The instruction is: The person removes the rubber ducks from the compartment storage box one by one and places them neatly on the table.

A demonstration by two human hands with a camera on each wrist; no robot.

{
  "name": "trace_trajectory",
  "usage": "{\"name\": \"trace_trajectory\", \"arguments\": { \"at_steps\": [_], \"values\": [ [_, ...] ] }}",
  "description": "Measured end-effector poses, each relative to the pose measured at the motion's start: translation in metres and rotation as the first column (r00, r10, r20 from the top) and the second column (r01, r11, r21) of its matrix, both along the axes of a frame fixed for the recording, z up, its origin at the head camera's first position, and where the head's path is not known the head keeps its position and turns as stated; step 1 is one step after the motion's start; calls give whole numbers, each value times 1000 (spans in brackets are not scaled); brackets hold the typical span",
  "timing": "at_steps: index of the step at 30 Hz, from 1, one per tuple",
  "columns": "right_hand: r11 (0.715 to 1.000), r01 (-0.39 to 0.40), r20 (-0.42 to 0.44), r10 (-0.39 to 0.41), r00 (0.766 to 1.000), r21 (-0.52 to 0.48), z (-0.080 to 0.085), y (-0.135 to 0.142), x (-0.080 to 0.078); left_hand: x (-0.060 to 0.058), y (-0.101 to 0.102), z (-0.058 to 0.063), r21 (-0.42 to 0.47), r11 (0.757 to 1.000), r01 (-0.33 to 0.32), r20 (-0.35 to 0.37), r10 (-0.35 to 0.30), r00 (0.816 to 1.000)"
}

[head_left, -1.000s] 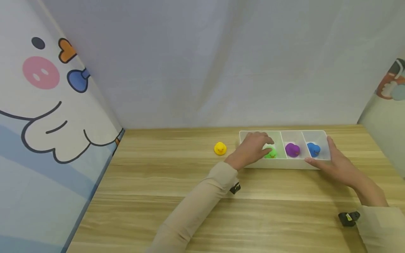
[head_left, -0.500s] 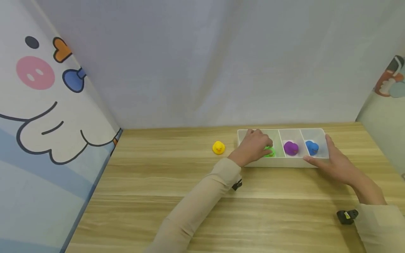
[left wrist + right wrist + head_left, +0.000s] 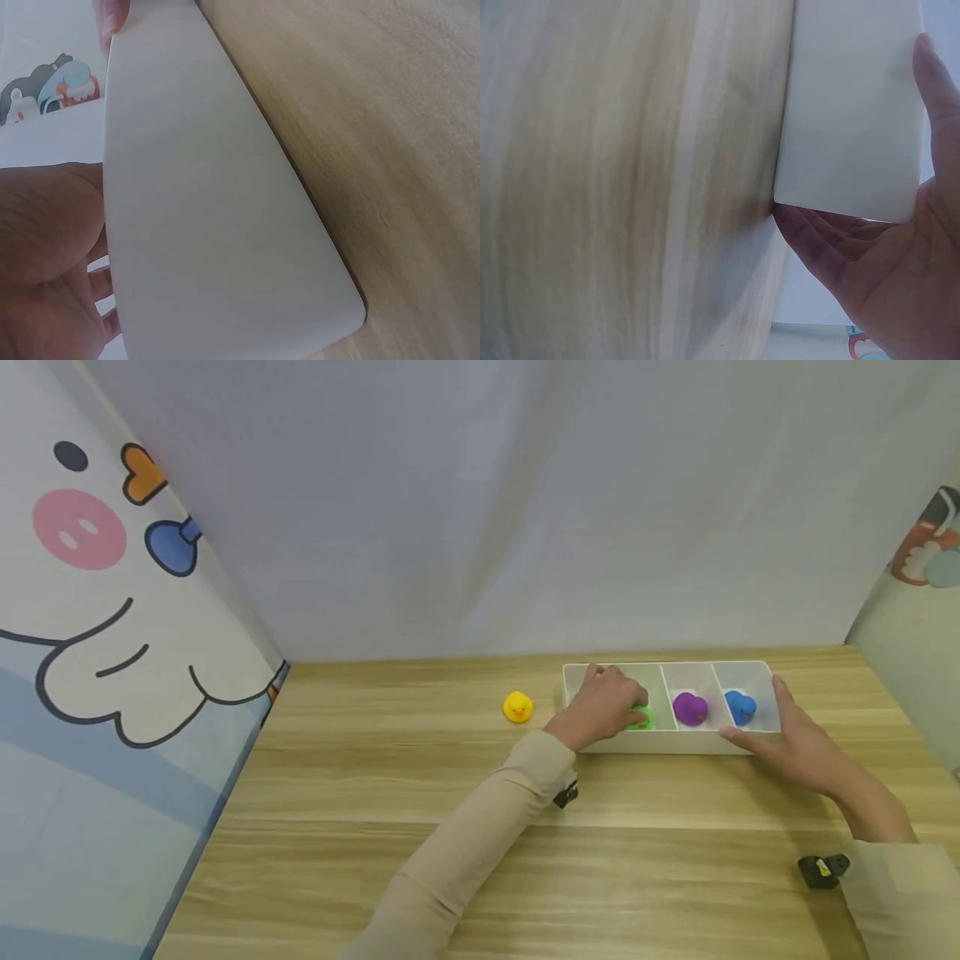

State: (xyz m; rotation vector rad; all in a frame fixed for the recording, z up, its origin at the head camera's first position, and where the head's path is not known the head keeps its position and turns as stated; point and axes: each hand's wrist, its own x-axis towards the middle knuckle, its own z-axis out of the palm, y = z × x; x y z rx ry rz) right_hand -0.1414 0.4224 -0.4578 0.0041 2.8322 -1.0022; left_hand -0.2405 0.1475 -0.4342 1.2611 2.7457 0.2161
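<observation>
In the head view, a long white divided box (image 3: 675,742) stands on the table. My left hand (image 3: 602,703) reaches over its front wall, and thumb and fingers pinch a small green toy duck (image 3: 642,719) in a left compartment, mostly hidden by the hand. To the right, a purple toy duck (image 3: 691,708) and a blue toy duck (image 3: 741,707) sit in separate compartments. My right hand (image 3: 810,756) grips the box's right end, thumb along the front rim. The right wrist view shows its fingers (image 3: 810,240) round the end wall.
A yellow toy duck (image 3: 518,707) sits on the wooden table (image 3: 360,777) left of the box. A pale grey curtain (image 3: 375,527) hangs behind the table. Cartoon-printed panels (image 3: 82,610) flank it on the left and right.
The left hand's fingers and thumb have closed from a spread position above the green duck onto it. The right hand keeps its hold on the box. The view has shifted slightly.
</observation>
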Motion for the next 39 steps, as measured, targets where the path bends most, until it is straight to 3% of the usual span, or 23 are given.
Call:
{"name": "trace_trajectory", "arguments": {
  "at_steps": [15, 30, 39],
  "values": [
    [1000, -4, 27, 4, 1000, 10, -4, 0, -1, 3, -2, 3, 11, 1000, -15, -11, 15, 1000],
    [999, 0, 59, -2, 998, 32, -5, 2, -3, -2, -16, 21, 123, 992, 25, 15, -27, 1000],
    [1000, -1, 33, 0, 999, 15, -2, 0, -3, 2, -27, 32, 198, 980, 23, 74, -39, 997]
  ]
}}
